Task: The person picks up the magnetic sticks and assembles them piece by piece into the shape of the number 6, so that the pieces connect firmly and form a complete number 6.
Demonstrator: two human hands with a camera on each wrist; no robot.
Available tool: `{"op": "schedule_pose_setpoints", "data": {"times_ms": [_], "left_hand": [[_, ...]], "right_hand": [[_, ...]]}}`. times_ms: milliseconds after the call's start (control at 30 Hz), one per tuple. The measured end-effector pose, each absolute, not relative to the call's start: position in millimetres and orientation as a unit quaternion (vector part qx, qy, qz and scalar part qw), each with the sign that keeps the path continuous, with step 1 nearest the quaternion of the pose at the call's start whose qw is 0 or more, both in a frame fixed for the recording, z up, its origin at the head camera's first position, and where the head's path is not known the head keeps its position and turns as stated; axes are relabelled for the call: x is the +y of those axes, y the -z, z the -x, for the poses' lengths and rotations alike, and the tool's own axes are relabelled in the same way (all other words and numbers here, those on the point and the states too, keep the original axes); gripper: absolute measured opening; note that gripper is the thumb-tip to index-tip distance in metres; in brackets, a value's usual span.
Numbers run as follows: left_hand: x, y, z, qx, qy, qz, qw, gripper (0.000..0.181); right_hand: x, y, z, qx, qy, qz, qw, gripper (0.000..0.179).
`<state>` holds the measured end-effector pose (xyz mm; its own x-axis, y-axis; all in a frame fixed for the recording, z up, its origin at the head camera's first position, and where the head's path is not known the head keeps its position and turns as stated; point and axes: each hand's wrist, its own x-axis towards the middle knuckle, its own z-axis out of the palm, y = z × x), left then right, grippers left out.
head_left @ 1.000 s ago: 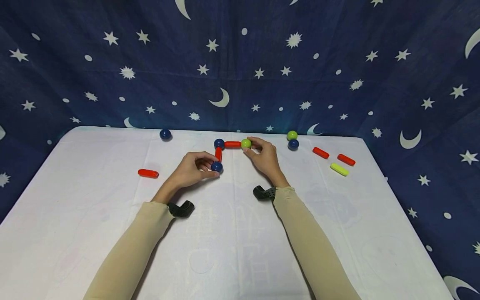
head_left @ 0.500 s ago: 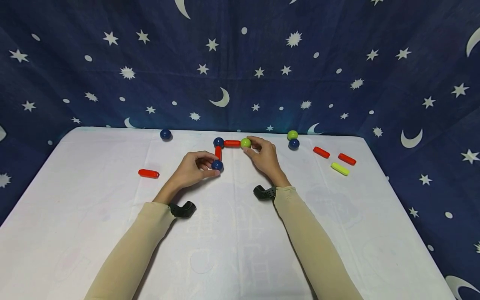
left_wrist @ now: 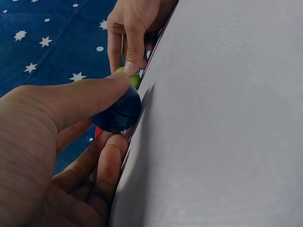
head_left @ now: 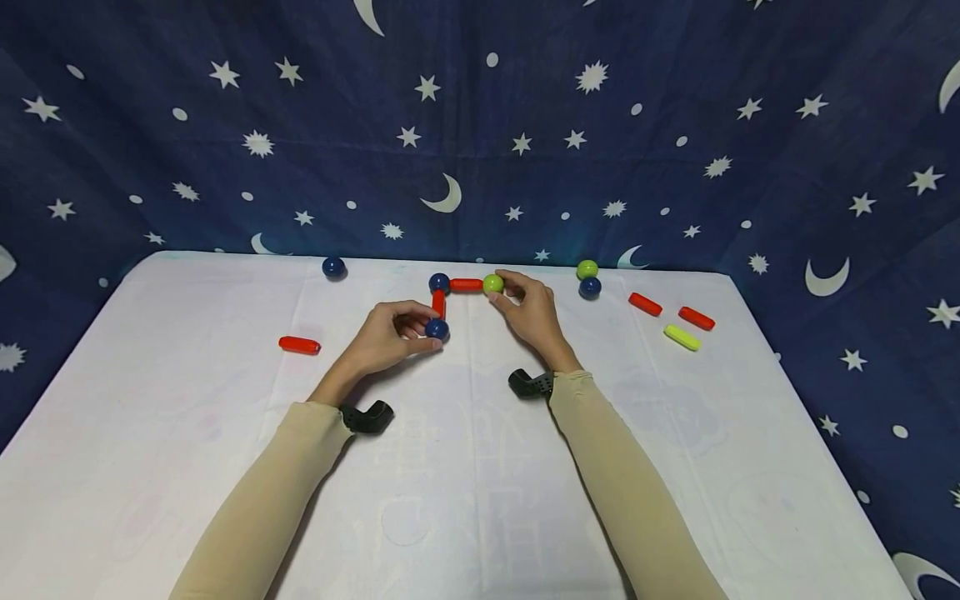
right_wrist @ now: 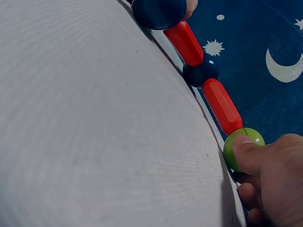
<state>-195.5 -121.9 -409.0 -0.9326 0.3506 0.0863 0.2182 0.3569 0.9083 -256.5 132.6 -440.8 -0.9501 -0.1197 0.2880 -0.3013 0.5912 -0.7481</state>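
An L-shaped chain of balls and rods lies at the back middle of the table. Its near end is a blue ball point(head_left: 437, 328), pinched between thumb and fingers of my left hand point(head_left: 386, 340). From that ball a red rod point(head_left: 438, 304) runs back to the corner blue ball point(right_wrist: 201, 71). A second red rod point(right_wrist: 222, 106) leads right from the corner to a green ball point(head_left: 492, 284). My right hand point(head_left: 531, 315) pinches this green ball, thumb on its near side. In the left wrist view the near blue ball point(left_wrist: 119, 111) covers most of the chain.
On the white table point(head_left: 450, 500), a loose blue ball point(head_left: 333, 267) and red rod point(head_left: 299, 345) lie left. At right are a green ball point(head_left: 587, 269), a blue ball point(head_left: 590, 287), two red rods point(head_left: 645, 304) and a yellow-green rod point(head_left: 682, 337). A starry cloth point(head_left: 480, 125) hangs behind.
Both hands keep their grips on the chain's ends, and its L shape stays the same. The whole head view shifts very slightly; the loose pieces stay put on the table.
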Motion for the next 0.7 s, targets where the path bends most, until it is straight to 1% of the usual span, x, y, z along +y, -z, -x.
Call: {"op": "schedule_pose_setpoints", "data": {"times_ms": [133,233,367,500,700], "left_hand": [[-126,425,204,0.819,-0.542,-0.179,0.057,0.044],[-128,426,206,0.82,-0.539,-0.181,0.057,0.045],[-133,421,205,0.826,-0.531,-0.18,0.056,0.044],[-140,413,204,0.828,-0.529,-0.179,0.045,0.043],[-156,403,204,0.835,-0.526,-0.159,0.036,0.046]], "right_hand": [[133,441,256,-0.886,-0.437,-0.115,0.103,0.041],[132,441,256,-0.885,-0.44,-0.115,0.101,0.041],[132,442,257,-0.884,-0.441,-0.115,0.101,0.042],[133,443,257,-0.885,-0.441,-0.114,0.101,0.042],[134,443,256,-0.884,-0.441,-0.115,0.102,0.042]]}}
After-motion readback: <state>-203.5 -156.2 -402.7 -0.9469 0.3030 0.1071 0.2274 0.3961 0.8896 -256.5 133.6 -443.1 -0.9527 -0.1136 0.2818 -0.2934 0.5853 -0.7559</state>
